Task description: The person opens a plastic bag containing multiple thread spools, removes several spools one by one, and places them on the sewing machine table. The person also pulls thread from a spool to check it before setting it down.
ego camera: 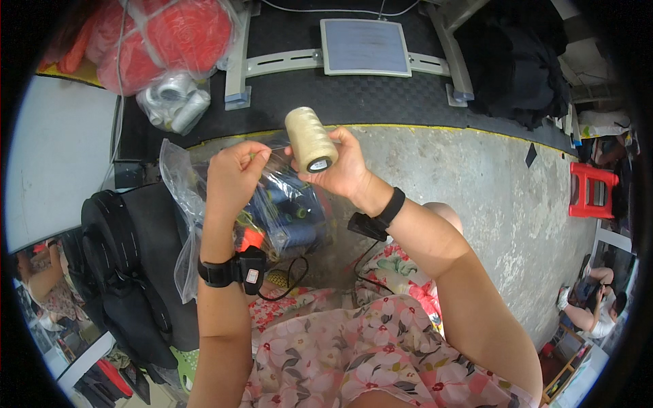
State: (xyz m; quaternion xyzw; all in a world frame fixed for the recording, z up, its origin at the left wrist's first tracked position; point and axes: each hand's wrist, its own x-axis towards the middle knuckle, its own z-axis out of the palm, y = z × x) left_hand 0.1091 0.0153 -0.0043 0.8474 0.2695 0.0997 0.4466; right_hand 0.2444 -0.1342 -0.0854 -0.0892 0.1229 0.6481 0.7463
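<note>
A cream spool of sewing thread (308,135) is held by my right hand (343,168), tilted with its labelled end toward me. My left hand (235,173) pinches the loose thread between thumb and forefinger, just left of the spool. A short length of that thread (278,148) runs between the two hands. Below them lies a clear plastic bag (291,191) with several blue and dark thread spools inside. Something orange (252,238) shows in the bag near my left wrist. Part of the bag is hidden behind my left hand and forearm.
A metal foot treadle (366,47) sits between frame legs on a black mat (326,97). Bagged red material (178,35) and bagged white spools (176,102) are at upper left. Black padded pieces (127,275) lie left. A red stool (593,190) and a seated person (594,306) are right.
</note>
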